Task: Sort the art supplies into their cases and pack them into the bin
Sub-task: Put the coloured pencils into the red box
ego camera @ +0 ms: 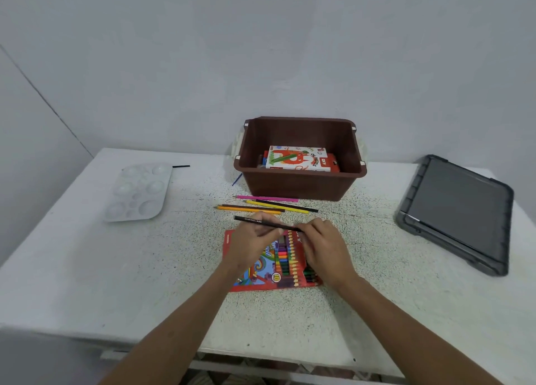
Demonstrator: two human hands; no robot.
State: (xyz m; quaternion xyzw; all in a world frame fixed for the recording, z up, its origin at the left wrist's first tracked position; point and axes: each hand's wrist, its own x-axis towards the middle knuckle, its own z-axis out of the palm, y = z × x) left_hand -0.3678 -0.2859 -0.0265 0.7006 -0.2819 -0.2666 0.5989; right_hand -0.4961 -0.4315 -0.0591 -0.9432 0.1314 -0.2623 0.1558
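Left hand (251, 241) and right hand (326, 246) pinch one black pencil (265, 223) above the red pencil box (271, 268) on the tabletop (162, 271); loose pencils (269, 206) lie between box and brown bin (295, 185)

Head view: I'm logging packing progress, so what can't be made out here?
- Head view: the upper end of the pencil box, covered by the left hand and right hand holding the black pencil.
- Head view: items under the oil pastels box in the bin, hidden by it and the near wall.
- Head view: lettering on the black pencil, too small.
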